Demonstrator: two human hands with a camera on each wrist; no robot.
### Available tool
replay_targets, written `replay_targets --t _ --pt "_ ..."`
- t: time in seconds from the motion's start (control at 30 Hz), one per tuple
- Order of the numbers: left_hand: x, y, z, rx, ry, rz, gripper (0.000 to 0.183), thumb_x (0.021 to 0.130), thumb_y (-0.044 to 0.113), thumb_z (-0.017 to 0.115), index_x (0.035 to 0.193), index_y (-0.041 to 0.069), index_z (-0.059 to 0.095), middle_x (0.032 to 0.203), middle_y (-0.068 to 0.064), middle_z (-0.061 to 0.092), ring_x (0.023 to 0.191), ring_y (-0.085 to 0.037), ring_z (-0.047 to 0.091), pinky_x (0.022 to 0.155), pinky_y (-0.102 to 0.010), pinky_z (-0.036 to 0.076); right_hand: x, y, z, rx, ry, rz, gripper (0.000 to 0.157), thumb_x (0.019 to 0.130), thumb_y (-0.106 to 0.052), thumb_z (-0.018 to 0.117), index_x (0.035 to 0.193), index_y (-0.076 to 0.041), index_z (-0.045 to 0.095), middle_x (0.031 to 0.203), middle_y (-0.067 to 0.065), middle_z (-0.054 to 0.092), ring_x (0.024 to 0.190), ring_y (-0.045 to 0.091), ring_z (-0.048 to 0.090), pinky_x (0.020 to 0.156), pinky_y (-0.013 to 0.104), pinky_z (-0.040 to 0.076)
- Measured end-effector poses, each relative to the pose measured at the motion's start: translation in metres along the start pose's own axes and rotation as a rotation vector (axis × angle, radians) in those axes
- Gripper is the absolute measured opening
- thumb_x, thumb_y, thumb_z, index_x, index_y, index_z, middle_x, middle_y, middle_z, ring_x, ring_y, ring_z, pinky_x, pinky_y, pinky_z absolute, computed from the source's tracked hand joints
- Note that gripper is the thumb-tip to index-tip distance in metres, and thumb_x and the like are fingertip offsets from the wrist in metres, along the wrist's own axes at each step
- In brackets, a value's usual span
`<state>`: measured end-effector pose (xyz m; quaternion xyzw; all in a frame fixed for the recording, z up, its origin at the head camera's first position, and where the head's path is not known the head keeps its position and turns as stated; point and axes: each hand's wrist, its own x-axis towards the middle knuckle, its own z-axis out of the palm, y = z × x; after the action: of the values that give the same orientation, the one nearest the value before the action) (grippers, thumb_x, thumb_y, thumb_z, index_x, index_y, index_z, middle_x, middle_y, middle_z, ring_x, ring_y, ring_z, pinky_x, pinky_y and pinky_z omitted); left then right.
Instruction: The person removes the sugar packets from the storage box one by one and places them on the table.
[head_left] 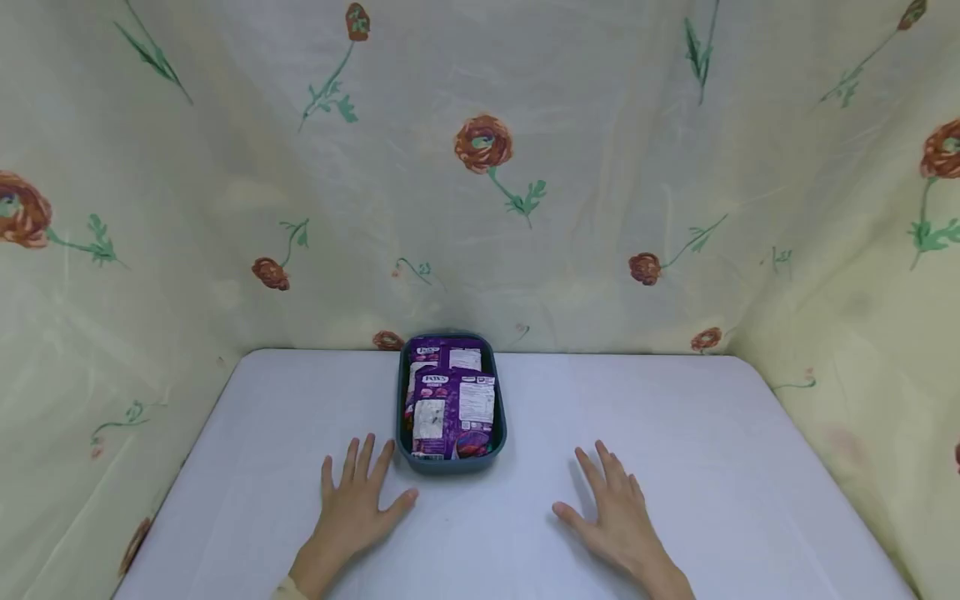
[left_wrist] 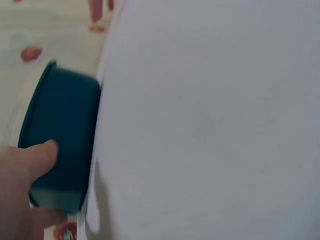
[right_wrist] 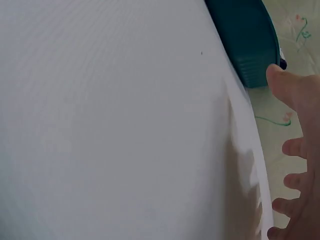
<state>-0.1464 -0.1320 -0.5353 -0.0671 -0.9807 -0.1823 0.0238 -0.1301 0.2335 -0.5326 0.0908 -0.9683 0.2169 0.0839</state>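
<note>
A dark teal plastic basket (head_left: 451, 467) stands near the far edge of the white table, holding purple printed packets (head_left: 472, 402) labelled FOX'S. My left hand (head_left: 354, 510) is spread just left of the basket's near corner, fingers straight and nothing held. To the right and nearer to me, my right hand (head_left: 617, 518) is spread too, thumb pointing toward the basket. In the left wrist view the thumb overlaps the basket's side (left_wrist: 62, 125). The right wrist view has the thumb by the basket's end (right_wrist: 250, 55), with a shadow falling on the tabletop.
The white table (head_left: 660, 417) has rounded far corners. Cream cloth with a flower print (head_left: 577, 167) hangs behind it and along both sides.
</note>
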Motion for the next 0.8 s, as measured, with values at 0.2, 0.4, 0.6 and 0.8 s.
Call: replay_targets --t 0.2,0.4,0.6,0.8 --pt "0.025 0.001 0.002 -0.409 0.030 -0.127 0.050 0.101 0.033 0.032 0.144 0.008 0.037 0.150 -0.021 0.033 0.142 -0.042 0.020 0.111 -0.066 0.002 0.009 -0.005 0.006 0.236 -0.021 0.061 0.061 0.094 -0.042 0.052 0.143 -0.011 0.034 0.152 0.021 0.022 0.134 0.048 0.029 0.096 0.073 0.030" --pt "0.045 0.017 0.014 -0.939 0.113 -0.215 0.057 0.100 0.047 0.029 0.149 0.019 0.027 0.155 -0.011 0.027 0.144 -0.035 0.022 0.115 -0.058 0.017 0.017 -0.018 0.013 0.417 -0.003 0.078 0.048 0.096 -0.029 0.053 0.138 -0.011 0.039 0.150 0.017 0.024 0.133 0.042 0.035 0.101 0.061 0.038" --pt "0.051 0.029 0.024 -1.117 0.219 -0.249 0.057 0.100 0.041 0.037 0.150 0.018 0.024 0.157 -0.011 0.021 0.146 -0.033 0.015 0.116 -0.057 0.015 0.024 -0.030 0.022 0.478 0.000 0.076 0.043 0.095 -0.023 0.055 0.135 -0.013 0.043 0.147 0.013 0.032 0.129 0.033 0.043 0.098 0.050 0.046" --pt "0.054 0.033 0.028 -1.096 0.256 -0.240 0.059 0.097 0.040 0.044 0.150 0.021 0.025 0.156 -0.009 0.024 0.145 -0.032 0.019 0.114 -0.059 0.017 0.034 -0.038 0.023 0.506 0.033 0.072 0.040 0.095 -0.017 0.054 0.134 -0.014 0.046 0.139 0.004 0.043 0.128 0.023 0.046 0.094 0.039 0.050"
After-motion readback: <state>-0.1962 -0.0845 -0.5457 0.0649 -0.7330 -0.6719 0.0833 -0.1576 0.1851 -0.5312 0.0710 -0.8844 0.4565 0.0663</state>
